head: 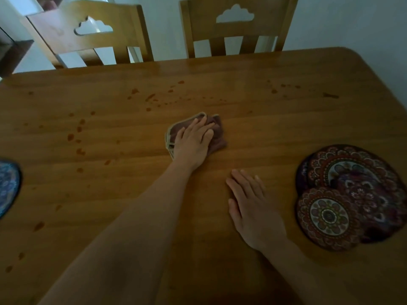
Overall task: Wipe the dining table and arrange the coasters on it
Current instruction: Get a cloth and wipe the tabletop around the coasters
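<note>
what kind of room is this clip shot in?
Likely a home dining area: a wooden dining table with two matching chairs pushed in, patterned coasters stacked on it, and the left hand pressing a cloth.

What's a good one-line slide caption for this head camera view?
Left hand presses a cloth onto the spotted dining table; right hand rests flat beside stacked coasters.

Crumpled brown cloth (218,133) mid-table (286,119); patterned coasters (352,194) stacked right.

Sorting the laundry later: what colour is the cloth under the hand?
Head view: folded cloth is dusky reddish-brown with pale beige edging.
</note>
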Motion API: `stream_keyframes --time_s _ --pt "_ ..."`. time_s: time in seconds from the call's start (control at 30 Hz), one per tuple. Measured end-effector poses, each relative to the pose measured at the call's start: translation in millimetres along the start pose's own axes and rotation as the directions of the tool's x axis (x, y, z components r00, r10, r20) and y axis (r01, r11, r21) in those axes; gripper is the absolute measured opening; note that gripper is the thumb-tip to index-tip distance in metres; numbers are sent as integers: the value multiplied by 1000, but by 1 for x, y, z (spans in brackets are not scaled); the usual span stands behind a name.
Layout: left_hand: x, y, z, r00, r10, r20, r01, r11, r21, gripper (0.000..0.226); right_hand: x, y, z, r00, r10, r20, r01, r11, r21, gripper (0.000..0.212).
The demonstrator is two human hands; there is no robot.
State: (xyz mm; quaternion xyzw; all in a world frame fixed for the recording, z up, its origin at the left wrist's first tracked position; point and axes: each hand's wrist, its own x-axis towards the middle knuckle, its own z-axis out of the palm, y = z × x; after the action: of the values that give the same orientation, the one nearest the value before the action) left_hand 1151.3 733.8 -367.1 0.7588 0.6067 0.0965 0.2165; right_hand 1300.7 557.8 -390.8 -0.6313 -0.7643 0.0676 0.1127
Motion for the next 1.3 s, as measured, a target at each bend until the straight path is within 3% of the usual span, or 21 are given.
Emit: stream_keyframes --time_s 0.23,0.37,0.6,0.7,0.77,0.83,0.9,0.97,1.03,1.07,1.1,1.17,1.3 --pt "-77 20 22 983 184 9 -184 983 4 45 -1 1 -3 1000 -11 6 11 999 43 49" --pt "-118 13 31 989 151 -3 -150 986 70 60 -1 3 -5 999 -28 -33 31 995 92 44" --pt "-189 10 29 998 54 12 -55 997 62 58 -2 1 -8 998 -16 -57 23 992 127 44" --pt "-192 20 27 992 -102 73 116 967 -228 51 -1 1 -12 1000 16 5 -16 987 159 56" --pt "-191 26 18 972 -228 63 228 826 -516 43 -4 -4 -22 997 66 32 -71 965 254 64" --pt "-189 29 6 951 -302 63 270 714 -646 34 -1 -12 -30 988 134 81 -153 939 307 56" --pt "-191 28 -6 936 -345 74 302 675 -674 26 3 -25 -36 976 178 123 -209 925 316 39" --pt "-196 27 -14 927 -373 47 295 645 -705 18 7 -40 -46 939 286 192 -344 798 495 22" --pt "-203 28 -23 914 -405 13 276 601 -750 14 12 -51 -60 843 389 371 -524 435 733 16" --pt "-208 28 -26 903 -430 15 283 567 -773 13 13 -54 -67 799 403 447 -573 282 770 16" --pt "-213 28 -30 892 -452 31 296 530 -795 13 15 -57 -71 772 409 486 -597 204 776 17" --pt "-226 23 -36 877 -474 72 331 491 -805 12 16 -66 -81 746 411 523 -615 125 779 19" --pt "-239 8 -49 872 -483 -80 360 743 -564 18 15 -85 -103 802 330 497 -567 160 808 22"
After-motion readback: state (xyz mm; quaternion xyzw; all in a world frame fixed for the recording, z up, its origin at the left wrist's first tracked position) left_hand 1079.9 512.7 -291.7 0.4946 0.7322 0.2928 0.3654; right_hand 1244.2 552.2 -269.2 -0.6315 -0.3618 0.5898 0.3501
